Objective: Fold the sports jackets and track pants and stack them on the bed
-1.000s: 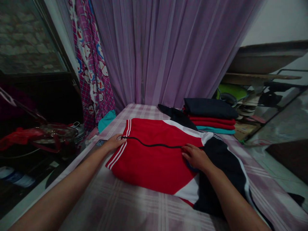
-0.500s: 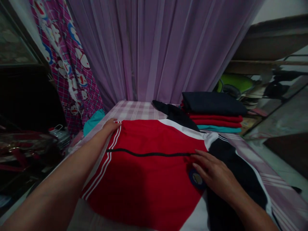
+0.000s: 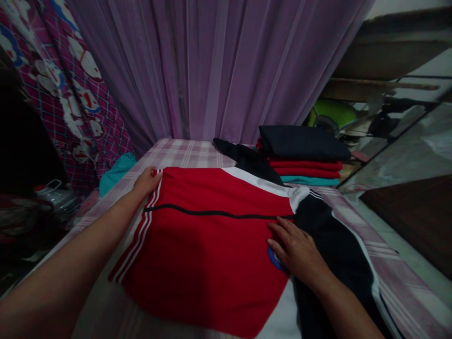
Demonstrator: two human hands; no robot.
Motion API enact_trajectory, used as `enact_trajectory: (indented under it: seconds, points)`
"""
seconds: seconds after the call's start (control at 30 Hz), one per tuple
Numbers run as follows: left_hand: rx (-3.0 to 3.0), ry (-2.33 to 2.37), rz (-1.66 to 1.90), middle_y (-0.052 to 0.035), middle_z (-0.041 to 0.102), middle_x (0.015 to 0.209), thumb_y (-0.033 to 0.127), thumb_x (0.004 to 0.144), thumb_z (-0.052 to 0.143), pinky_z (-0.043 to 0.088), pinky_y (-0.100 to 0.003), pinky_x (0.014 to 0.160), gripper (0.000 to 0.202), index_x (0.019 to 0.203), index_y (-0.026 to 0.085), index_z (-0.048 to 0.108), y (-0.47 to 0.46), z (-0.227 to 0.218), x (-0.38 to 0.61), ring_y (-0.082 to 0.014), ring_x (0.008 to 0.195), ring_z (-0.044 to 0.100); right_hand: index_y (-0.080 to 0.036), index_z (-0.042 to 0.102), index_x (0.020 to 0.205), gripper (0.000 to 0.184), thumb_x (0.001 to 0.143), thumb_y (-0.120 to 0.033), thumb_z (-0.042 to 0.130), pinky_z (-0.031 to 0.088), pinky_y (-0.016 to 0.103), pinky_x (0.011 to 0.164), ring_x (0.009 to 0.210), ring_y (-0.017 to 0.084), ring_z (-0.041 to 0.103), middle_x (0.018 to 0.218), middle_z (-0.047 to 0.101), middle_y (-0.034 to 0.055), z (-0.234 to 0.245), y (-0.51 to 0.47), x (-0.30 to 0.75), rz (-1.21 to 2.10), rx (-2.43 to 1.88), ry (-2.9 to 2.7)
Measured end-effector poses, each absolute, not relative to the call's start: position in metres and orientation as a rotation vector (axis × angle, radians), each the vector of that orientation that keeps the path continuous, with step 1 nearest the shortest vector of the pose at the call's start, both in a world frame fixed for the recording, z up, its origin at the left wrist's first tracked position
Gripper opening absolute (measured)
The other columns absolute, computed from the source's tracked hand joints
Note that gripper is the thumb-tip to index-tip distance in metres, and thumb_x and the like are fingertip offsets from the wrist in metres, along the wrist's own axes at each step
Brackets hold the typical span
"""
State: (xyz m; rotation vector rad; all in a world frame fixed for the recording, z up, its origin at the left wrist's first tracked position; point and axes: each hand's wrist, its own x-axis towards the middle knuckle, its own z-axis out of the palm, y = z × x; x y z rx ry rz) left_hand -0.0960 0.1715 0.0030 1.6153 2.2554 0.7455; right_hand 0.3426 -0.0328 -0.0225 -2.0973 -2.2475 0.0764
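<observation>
A red, white and black jacket (image 3: 208, 263) lies spread flat, its black zipper (image 3: 212, 213) running across the middle and its striped hem at the left. My left hand (image 3: 145, 182) is at the far corner of that hem, fingers closed on the fabric edge. On the jacket's right part rests my right hand (image 3: 296, 249), palm down with fingers stretched out. Its fingertips lie just by the zipper, near the collar end. A round blue badge (image 3: 273, 258) is partly covered by this hand. One black sleeve (image 3: 328, 249) extends at the right; the other points to the back.
The jacket lies on a plaid cloth surface (image 3: 187, 150). A stack of folded clothes (image 3: 303, 146) stands at the back right. Behind hangs a purple curtain (image 3: 219, 70), with a patterned cloth (image 3: 81, 103) to its left. Teal fabric (image 3: 116, 174) sits by the left edge.
The view has shifted, so the scene sits further left and higher. My right hand has slid slightly over the jacket, covering more of the badge and exposing the zipper's end. The left hand keeps the hem corner.
</observation>
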Motion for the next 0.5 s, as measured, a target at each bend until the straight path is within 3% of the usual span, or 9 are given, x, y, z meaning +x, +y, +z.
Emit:
enact_trajectory:
  seconds: [0.13,0.33,0.5]
  points:
    - [1.524,2.013,0.797,-0.0082,0.069,0.124,0.039,0.079,0.059,0.051,-0.036,0.096,0.053,0.129,0.020,0.057,0.115,-0.002,-0.109,-0.0248,0.111,0.065,-0.026,0.058,0.133,0.046,0.093,-0.042,0.044,0.039,0.050,0.105,0.133,0.030,0.046,0.148,0.048,0.0114,-0.024,-0.031,0.340,0.019,-2.116,-2.258]
    - [1.446,1.845,0.893,-0.0096,0.069,0.122,0.044,0.071,0.064,0.052,-0.035,0.094,0.059,0.124,0.018,0.060,0.011,-0.006,-0.115,-0.0249,0.109,0.066,-0.024,0.057,0.132,0.047,0.093,-0.043,0.040,0.041,0.053,0.101,0.131,0.031,0.048,0.145,0.050,0.0131,-0.035,-0.030,0.342,-0.076,-2.109,-2.228]
    - [1.320,1.791,0.825,-0.0106,0.068,0.124,0.045,0.066,0.067,0.056,-0.032,0.078,0.068,0.128,0.019,0.057,-0.047,0.000,-0.117,-0.0217,0.088,0.071,-0.025,0.058,0.131,0.046,0.093,-0.044,0.038,0.041,0.051,0.102,0.132,0.029,0.047,0.144,0.051,0.0124,-0.050,-0.027,0.349,-0.117,-2.061,-2.216]
